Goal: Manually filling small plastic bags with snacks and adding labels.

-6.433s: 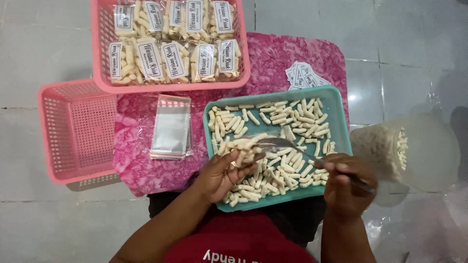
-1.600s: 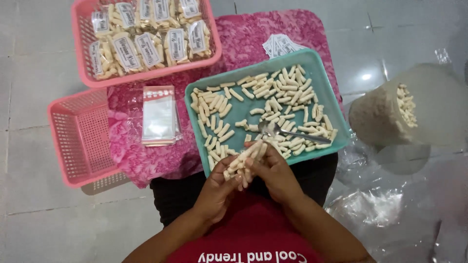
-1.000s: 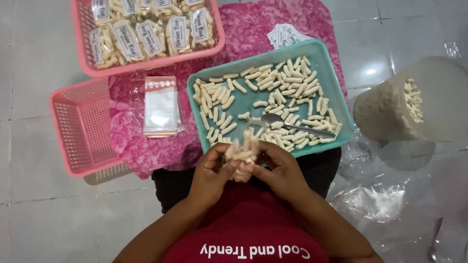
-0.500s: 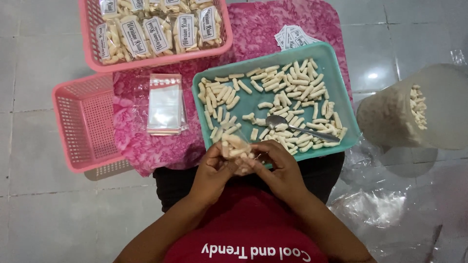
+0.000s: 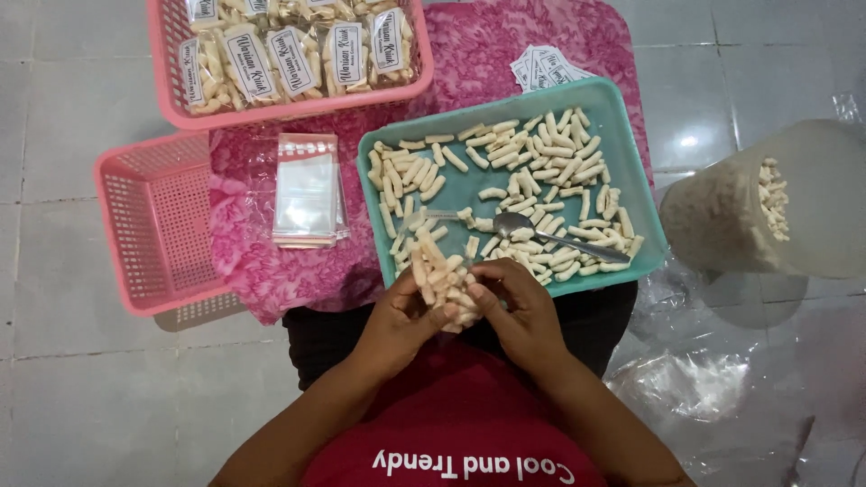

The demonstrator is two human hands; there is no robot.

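My left hand (image 5: 397, 320) and my right hand (image 5: 521, 311) meet just below the near rim of a teal tray (image 5: 469, 185). Between them they grip a small clear bag of pale stick-shaped snacks (image 5: 442, 284), with sticks poking out of its top. Many loose snack sticks (image 5: 541, 162) lie across the tray. A metal spoon (image 5: 541, 236) rests among them, its handle pointing right.
A pink basket of filled, labelled snack bags (image 5: 289, 54) stands at the top. An empty pink basket (image 5: 158, 225) sits left. A stack of clear bags (image 5: 307, 189) and paper labels (image 5: 546, 65) lie on the pink cloth (image 5: 271, 271). A big plastic bag of snacks (image 5: 767, 212) stands at right.
My hands drew back from the tray toward my lap with a handful of sticks and closed together around the small bag. The spoon now lies alone in the tray.
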